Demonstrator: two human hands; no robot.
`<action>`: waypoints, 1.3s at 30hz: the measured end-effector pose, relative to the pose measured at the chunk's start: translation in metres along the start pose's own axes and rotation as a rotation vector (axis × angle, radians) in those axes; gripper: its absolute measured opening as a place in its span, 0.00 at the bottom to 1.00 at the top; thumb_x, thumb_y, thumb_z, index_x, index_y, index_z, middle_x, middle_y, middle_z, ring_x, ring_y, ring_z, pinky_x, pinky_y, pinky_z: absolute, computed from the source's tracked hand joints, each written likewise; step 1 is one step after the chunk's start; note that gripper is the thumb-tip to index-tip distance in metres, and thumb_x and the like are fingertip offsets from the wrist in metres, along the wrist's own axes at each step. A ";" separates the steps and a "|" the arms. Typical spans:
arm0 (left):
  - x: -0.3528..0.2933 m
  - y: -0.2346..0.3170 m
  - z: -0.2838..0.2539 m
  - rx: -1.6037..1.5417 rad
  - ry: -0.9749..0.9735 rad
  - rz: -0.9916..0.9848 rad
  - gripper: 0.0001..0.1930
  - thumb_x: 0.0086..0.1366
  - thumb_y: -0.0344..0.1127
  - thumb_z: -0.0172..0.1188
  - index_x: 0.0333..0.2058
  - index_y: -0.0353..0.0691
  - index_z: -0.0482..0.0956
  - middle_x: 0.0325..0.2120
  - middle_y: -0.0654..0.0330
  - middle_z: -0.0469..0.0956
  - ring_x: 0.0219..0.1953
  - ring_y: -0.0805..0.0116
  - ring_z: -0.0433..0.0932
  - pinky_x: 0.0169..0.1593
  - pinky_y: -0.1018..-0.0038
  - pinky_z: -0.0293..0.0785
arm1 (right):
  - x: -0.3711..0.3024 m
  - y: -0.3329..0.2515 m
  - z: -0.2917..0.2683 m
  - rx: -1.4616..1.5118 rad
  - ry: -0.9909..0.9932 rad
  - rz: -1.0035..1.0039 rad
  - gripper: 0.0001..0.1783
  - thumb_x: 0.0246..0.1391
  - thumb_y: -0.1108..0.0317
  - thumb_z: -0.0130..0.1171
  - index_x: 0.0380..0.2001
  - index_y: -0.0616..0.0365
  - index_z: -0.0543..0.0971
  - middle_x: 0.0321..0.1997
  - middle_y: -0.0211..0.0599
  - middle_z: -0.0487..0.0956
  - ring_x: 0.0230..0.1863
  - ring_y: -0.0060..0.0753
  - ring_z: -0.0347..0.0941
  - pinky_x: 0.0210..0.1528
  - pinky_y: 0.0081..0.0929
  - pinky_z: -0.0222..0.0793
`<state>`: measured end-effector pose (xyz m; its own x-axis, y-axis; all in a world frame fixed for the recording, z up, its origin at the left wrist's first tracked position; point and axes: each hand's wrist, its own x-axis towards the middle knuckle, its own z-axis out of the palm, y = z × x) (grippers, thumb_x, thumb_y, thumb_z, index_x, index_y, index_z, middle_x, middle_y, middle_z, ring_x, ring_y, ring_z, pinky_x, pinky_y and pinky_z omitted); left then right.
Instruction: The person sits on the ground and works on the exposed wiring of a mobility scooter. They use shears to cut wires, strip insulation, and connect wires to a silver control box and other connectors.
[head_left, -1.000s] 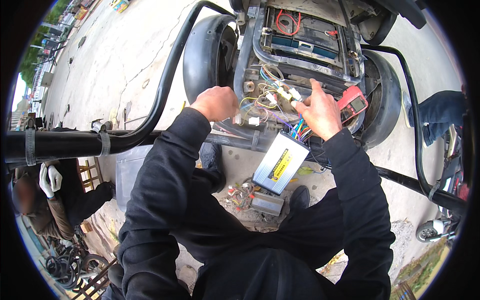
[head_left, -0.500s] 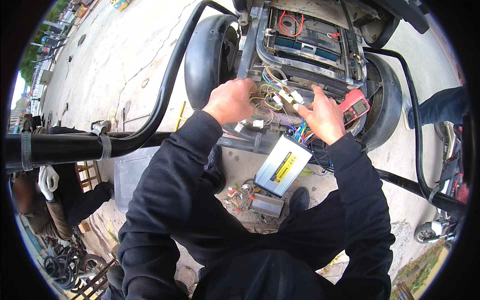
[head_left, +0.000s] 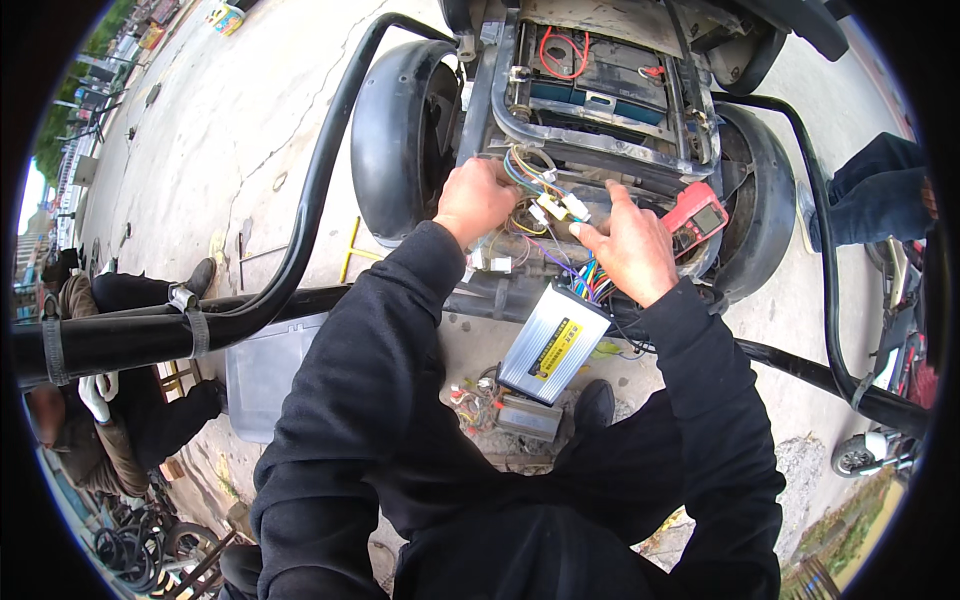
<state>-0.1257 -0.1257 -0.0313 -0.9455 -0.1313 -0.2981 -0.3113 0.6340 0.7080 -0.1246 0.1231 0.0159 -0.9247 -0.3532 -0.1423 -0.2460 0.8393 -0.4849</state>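
My left hand [head_left: 478,203] is curled at the left edge of a bundle of coloured wires [head_left: 522,172], its fingertips closed on them and partly hidden. Across the bundle, my right hand [head_left: 636,243] has index finger and thumb spread apart. Its thumb is close to the white plug connectors [head_left: 575,207]. Below the hands a silver finned controller box [head_left: 553,345] with a yellow label lies tilted on the frame bar. Its own thick bunch of coloured wires [head_left: 592,280] runs up under my right hand. A red handheld meter [head_left: 697,220] rests just right of that hand.
Black batteries [head_left: 610,75] with a red wire loop sit in the vehicle frame, between two black fenders [head_left: 400,140]. A second grey box [head_left: 528,418] with tangled wires lies between my feet. A yellow T-handle tool [head_left: 352,250] is on the ground. Other people are at both sides.
The view has shifted slightly. My left hand has moved a little closer to the wire bundle. My right hand stays by the connectors, and the controller box keeps its place.
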 end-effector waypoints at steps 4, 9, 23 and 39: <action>-0.005 -0.008 -0.008 -0.007 -0.025 -0.060 0.14 0.61 0.39 0.74 0.44 0.42 0.94 0.38 0.47 0.91 0.44 0.49 0.91 0.54 0.60 0.85 | 0.000 -0.001 0.000 -0.008 -0.007 -0.020 0.37 0.61 0.53 0.74 0.61 0.74 0.75 0.27 0.55 0.85 0.36 0.62 0.87 0.42 0.55 0.80; -0.006 -0.007 -0.012 0.028 -0.127 -0.052 0.14 0.61 0.38 0.74 0.44 0.41 0.94 0.39 0.47 0.91 0.45 0.51 0.91 0.56 0.62 0.84 | 0.001 -0.001 0.001 -0.018 -0.069 -0.019 0.32 0.63 0.56 0.71 0.59 0.72 0.78 0.30 0.55 0.86 0.39 0.64 0.86 0.46 0.58 0.78; 0.022 -0.007 0.019 0.071 -0.030 0.068 0.16 0.67 0.42 0.67 0.46 0.36 0.90 0.45 0.36 0.87 0.52 0.37 0.85 0.57 0.51 0.82 | -0.004 0.007 0.007 0.036 -0.028 -0.034 0.36 0.64 0.58 0.71 0.65 0.75 0.73 0.29 0.56 0.85 0.36 0.63 0.85 0.43 0.58 0.77; 0.025 -0.021 0.019 -0.309 -0.200 -0.117 0.17 0.76 0.33 0.60 0.58 0.33 0.83 0.44 0.55 0.88 0.48 0.63 0.86 0.51 0.66 0.81 | -0.008 0.014 0.011 0.012 -0.008 -0.093 0.37 0.62 0.62 0.71 0.67 0.74 0.72 0.30 0.57 0.85 0.37 0.64 0.85 0.45 0.57 0.76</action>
<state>-0.1410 -0.1272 -0.0656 -0.8740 -0.0182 -0.4857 -0.4589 0.3601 0.8122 -0.1175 0.1327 0.0010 -0.8957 -0.4324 -0.1032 -0.3269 0.7980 -0.5063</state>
